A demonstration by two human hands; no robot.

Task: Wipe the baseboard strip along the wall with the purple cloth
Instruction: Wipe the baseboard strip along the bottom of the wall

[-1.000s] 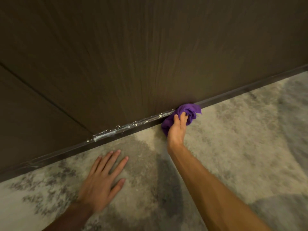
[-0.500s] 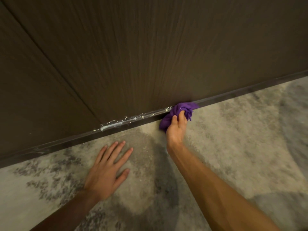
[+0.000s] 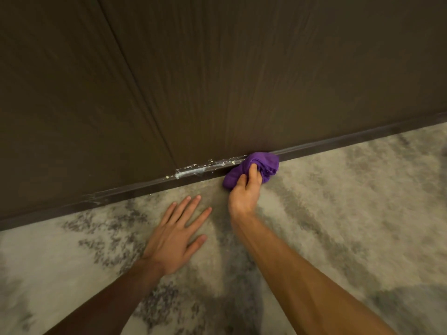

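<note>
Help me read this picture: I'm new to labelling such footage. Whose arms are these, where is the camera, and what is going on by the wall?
No machine here: a person wears a camera on the head, looking down at their own arms. The right hand grips a bunched purple cloth and presses it against the dark baseboard strip at the foot of the brown wall. Left of the cloth, the strip carries whitish crumbs and smears. The left hand lies flat, fingers spread, on the mottled grey carpet, holding nothing.

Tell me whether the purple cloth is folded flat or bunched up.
Bunched up. The purple cloth is a crumpled wad with creases, gripped in the right hand and pressed against the dark baseboard strip.
</note>
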